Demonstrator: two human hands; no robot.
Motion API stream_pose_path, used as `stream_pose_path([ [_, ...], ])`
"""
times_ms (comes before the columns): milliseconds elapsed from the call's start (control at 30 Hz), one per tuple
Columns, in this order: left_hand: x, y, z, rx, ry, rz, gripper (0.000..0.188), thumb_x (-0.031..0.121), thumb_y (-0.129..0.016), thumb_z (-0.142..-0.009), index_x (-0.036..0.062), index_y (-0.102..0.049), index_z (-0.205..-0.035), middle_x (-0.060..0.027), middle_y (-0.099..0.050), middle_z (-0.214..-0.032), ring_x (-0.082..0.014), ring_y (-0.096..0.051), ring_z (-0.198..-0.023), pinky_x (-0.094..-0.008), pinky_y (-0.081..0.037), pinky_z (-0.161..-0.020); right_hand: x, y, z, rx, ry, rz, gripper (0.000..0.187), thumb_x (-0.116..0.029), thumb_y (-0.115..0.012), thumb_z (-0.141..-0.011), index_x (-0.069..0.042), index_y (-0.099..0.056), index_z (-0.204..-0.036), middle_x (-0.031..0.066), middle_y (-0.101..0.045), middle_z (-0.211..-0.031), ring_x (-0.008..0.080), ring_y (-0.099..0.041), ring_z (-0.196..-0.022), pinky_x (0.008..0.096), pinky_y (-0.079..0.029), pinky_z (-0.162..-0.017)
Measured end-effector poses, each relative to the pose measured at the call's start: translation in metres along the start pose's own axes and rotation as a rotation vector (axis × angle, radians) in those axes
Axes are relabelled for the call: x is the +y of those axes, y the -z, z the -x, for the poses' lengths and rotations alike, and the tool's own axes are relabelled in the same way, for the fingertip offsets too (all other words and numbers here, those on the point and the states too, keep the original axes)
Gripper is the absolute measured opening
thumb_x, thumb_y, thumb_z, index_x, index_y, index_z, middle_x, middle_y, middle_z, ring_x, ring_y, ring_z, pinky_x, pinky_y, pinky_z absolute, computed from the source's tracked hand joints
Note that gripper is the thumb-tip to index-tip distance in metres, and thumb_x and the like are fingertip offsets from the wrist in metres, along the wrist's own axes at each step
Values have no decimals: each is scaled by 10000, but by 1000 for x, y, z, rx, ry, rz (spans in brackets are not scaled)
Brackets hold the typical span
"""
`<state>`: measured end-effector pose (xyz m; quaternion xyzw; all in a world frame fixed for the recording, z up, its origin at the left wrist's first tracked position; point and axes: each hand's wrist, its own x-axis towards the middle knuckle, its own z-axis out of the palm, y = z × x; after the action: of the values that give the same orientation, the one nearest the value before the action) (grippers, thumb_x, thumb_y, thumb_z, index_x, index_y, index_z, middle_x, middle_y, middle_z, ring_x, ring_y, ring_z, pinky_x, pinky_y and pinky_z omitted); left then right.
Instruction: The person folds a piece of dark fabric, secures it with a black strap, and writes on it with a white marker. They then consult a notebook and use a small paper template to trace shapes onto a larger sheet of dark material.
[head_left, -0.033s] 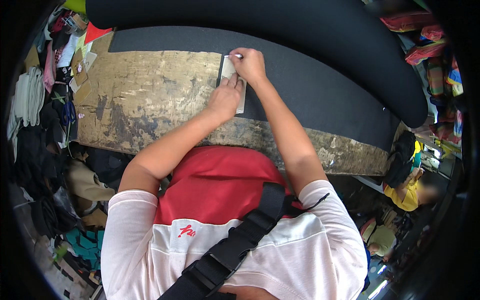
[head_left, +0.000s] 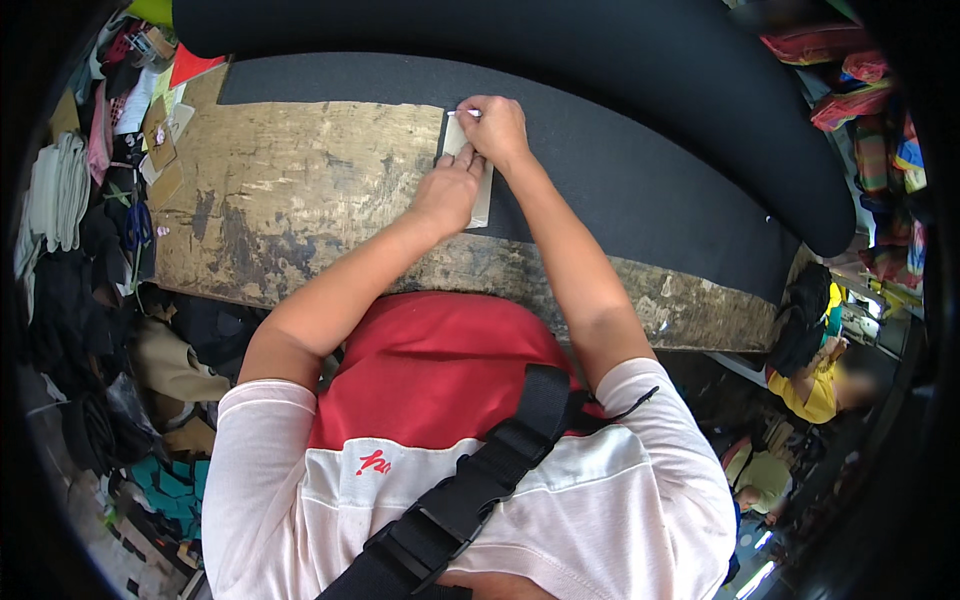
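A narrow beige strip (head_left: 481,208), stiff like a pattern template, lies on black fabric (head_left: 610,200) near the fabric's left edge. My left hand (head_left: 450,192) rests on the strip with its fingers stretched out flat, the palm partly over bare wood. Just beyond those fingertips, my right hand (head_left: 496,130) pinches a thin white marking stick (head_left: 465,113), its tip pointing left at the strip's far end. Whether the stick is a pen or chalk is too small to tell. Part of the strip is hidden under both hands.
The fabric runs over a worn wooden table (head_left: 300,180), with a large black roll (head_left: 520,50) along the far side. Card pieces (head_left: 165,185) and blue-handled scissors (head_left: 137,225) are at left, beside folded grey cloth (head_left: 60,195). A person in yellow (head_left: 815,390) is at right.
Both hands have shifted very slightly to the left. The beige strip and the black fabric look unmoved.
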<state>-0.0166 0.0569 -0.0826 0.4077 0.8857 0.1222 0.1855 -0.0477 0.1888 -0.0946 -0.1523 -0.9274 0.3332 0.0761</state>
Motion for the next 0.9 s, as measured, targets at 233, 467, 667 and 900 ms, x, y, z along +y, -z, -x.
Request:
stream_pose_path([
  [233, -17, -3, -6, 19, 6, 199, 593, -22, -588, -719, 42, -470, -1297, -142, -358, -1415, -303, -464, -1203, -342, -417, -981, 24, 29, -8, 51, -191, 140, 143, -166, -645, -694, -55, -700, -765, 190, -660, -799, 347, -644, -792, 420, -510, -774],
  [467, -35, 4, -28, -18, -34, 306, 455, -5, -696, -655, 69, -645, -1101, -105, -475, -1301, -277, -527, -1122, -325, -437, -955, 17, 11, 40, 91, -110, 258, 108, -100, -595, -725, -9, -644, -695, 237, -613, -703, 404, -613, -685, 459, -508, -666],
  [667, -33, 22, -37, -163, 25, 124, 789, 134, -770, -621, 122, -427, -1332, -126, -309, -1431, -290, -507, -1163, -352, -434, -970, -10, 25, 159, -203, -115, 129, 117, -106, -585, -754, -4, -642, -749, 231, -619, -727, 390, -614, -712, 473, -489, -678],
  [900, -37, 32, -42, -168, -3, 86, 917, 212, -798, -627, 116, -318, -1403, -124, -194, -1498, -295, -459, -1225, -361, -423, -990, -27, -11, 148, -99, 51, -12, 125, -148, -617, -750, -31, -659, -744, 170, -631, -745, 337, -614, -736, 427, -491, -697],
])
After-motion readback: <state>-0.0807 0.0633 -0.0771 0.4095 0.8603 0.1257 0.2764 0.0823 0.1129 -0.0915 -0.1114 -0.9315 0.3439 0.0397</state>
